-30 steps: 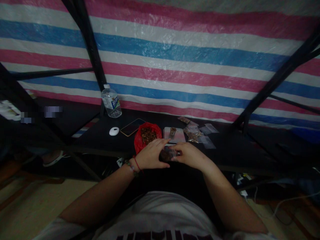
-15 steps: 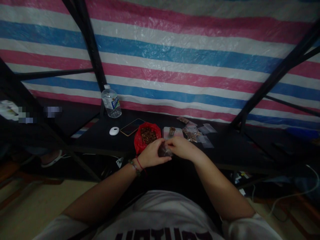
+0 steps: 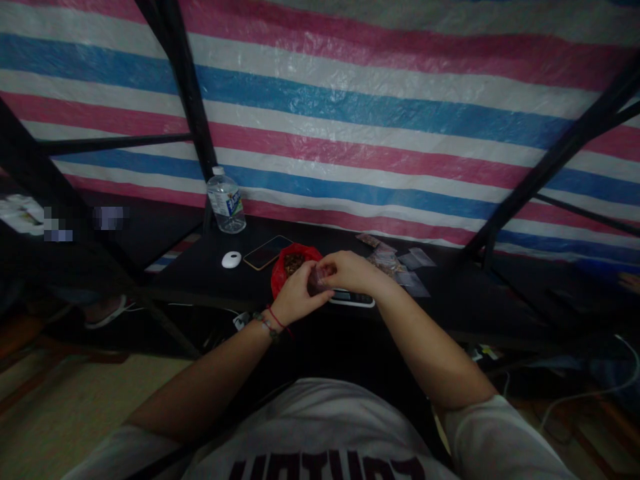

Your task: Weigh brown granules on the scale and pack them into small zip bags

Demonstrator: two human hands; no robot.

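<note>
Both my hands meet over the front of a black table (image 3: pixel 210 283), pinching a small clear plastic bag (image 3: pixel 316 279) with dark brown bits inside. My left hand (image 3: pixel 294 298), wrist in a red string and a bead bracelet, grips the bag from the left. From the right, my right hand (image 3: pixel 349 272) closes its fingers on the bag's top. Just behind them lies an open red bag (image 3: pixel 280 270) of brown pieces. A small scale (image 3: pixel 351 299) shows under my right hand, mostly hidden.
A water bottle (image 3: pixel 227 201), a white oval object (image 3: pixel 231 259) and a phone (image 3: pixel 267 251) sit at the table's back left. Filled and empty small clear bags (image 3: pixel 400 263) lie to the right. Black frame bars (image 3: pixel 180 87) cross a striped tarp wall. Cables lie on the floor at right.
Both hands have lifted the small bag up and away from my body, over the scale. The pinch on the bag has tightened, and the scale's tray is now covered.
</note>
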